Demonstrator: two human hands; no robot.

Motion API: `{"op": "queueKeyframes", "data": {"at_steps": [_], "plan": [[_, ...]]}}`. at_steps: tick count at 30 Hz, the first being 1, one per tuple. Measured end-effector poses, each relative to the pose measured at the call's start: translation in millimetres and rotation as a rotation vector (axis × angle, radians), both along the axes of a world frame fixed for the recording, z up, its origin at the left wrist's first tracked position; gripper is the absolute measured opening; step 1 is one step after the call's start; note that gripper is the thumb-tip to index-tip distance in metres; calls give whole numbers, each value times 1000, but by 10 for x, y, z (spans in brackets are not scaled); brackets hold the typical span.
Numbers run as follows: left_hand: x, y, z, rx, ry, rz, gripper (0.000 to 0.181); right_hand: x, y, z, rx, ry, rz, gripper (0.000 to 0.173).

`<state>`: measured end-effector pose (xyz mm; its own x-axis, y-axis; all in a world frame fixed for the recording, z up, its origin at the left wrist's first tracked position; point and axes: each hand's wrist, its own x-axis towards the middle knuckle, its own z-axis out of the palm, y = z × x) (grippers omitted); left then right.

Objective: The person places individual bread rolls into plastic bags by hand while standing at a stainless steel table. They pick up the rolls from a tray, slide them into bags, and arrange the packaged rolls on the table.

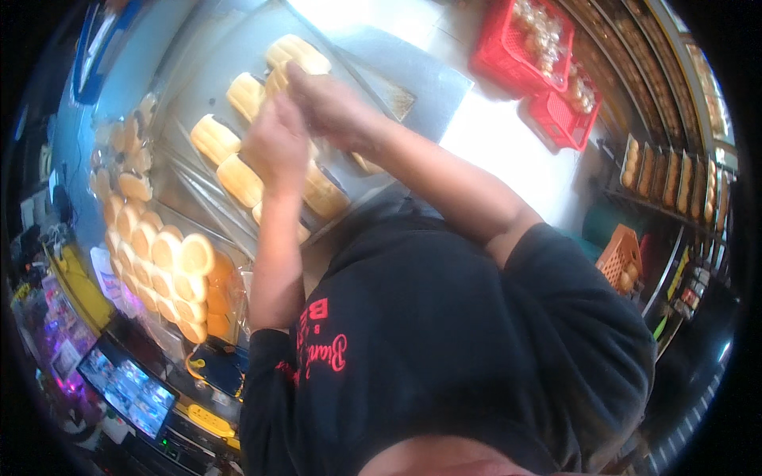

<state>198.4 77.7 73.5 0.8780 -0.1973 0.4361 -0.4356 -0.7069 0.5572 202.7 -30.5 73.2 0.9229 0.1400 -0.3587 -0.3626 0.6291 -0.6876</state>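
Both my hands are close together over a metal baking tray (205, 83). My left hand (277, 143) is blurred, its fingers curled near the fingertips of my right hand (324, 107). Right behind the fingers is a bread roll (277, 80), which the right hand seems to touch; whether either hand grips it cannot be made out. Around them on the tray sit several golden rolls with a dark filling at the edge, such as a far roll (297, 53), a left roll (214, 141) and a near roll (324, 193). My forearms hide part of the tray.
Stacked round buns (169, 268) stand left of the tray, with bagged bread (134, 143) beyond. Red plastic crates (524, 53) holding bagged goods stand on the floor at right, near bread racks (673, 178). A monitor (128, 384) and a yellow power strip (209, 421) are at lower left.
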Motion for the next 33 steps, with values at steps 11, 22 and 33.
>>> {"op": "queueKeyframes", "data": {"at_steps": [11,22,33], "plan": [[221,459,252,-493,660,-159,15,-32,42,155,-624,-385,-64,23],[215,362,56,-634,688,-82,18,1,-174,-32,-246,-184,85,18],[181,419,-200,-1111,1069,-148,27,-47,-150,-221,341,-85,181,10]]}}
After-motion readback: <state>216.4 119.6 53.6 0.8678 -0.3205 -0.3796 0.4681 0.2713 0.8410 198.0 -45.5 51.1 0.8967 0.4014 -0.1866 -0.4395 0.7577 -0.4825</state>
